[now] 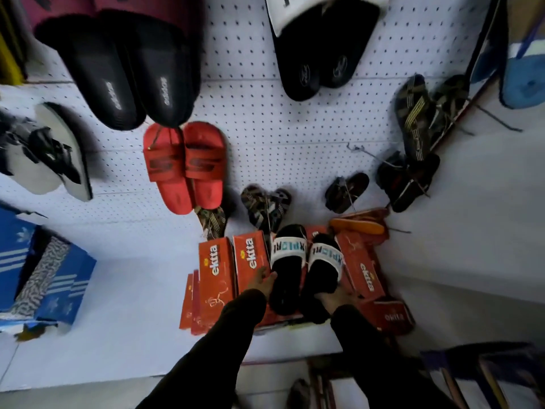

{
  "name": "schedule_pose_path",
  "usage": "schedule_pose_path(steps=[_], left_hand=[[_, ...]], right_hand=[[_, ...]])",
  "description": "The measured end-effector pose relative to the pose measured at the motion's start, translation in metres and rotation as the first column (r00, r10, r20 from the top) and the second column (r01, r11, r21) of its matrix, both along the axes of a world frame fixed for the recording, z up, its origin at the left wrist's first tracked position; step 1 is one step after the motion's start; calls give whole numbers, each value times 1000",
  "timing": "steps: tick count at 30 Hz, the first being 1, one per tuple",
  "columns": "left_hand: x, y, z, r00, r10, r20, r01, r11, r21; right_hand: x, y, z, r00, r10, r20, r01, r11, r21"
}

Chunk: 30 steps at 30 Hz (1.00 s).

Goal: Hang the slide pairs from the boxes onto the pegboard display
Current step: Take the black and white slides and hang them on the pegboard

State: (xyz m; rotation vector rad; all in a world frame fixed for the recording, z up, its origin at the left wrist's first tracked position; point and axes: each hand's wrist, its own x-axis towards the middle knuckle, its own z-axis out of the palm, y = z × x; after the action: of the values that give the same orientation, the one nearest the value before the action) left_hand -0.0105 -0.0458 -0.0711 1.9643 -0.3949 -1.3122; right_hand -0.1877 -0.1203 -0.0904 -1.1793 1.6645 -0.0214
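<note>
Holding one black slide each, the person has the left hand [262,280] wrapped around the heel end of the left slide [287,268] and the right hand [339,298] under the heel of the right slide [323,271]. Both hands are closed on the soles. The pair sits just above the red boxes [216,273], long axes pointing away from the wrists toward the pegboard [265,119]. Free pegboard lies up and ahead of both grips; neither hand looks clearly nearer, so the lift is likely two-handed.
</note>
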Motion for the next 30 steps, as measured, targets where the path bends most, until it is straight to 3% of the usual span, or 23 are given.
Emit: schedule_pose_path(steps=[3, 8, 13, 16, 20, 24, 30], left_hand=[[-21, -7, -16, 997, 11, -72, -5, 997, 75], [-27, -11, -29, 986, 160, -52, -150, 974, 170], [-26, -8, -33, 984, 164, -66, -149, 969, 196], [-29, -4, -27, 978, 180, -102, -160, 971, 178], [-25, -1, -12, 975, 193, -108, -186, 980, 75], [-13, -11, 26, 966, 228, -123, -239, 967, -83], [1, -30, 100, 975, 213, -69, -223, 902, -369]], right_hand=[[-14, 1, -30, 999, -25, 41, 26, 1000, -16], [-25, -2, -40, 979, -137, 151, 142, 989, -26], [-29, -7, -10, 935, -280, 219, 248, 955, 165], [-35, -11, -11, 905, -350, 242, 306, 931, 199], [-33, -16, 13, 872, -354, 337, 325, 935, 139], [-22, -25, 63, 781, -372, 502, 363, 924, 120], [-3, -44, 134, 698, -259, 668, 405, 912, -69]])
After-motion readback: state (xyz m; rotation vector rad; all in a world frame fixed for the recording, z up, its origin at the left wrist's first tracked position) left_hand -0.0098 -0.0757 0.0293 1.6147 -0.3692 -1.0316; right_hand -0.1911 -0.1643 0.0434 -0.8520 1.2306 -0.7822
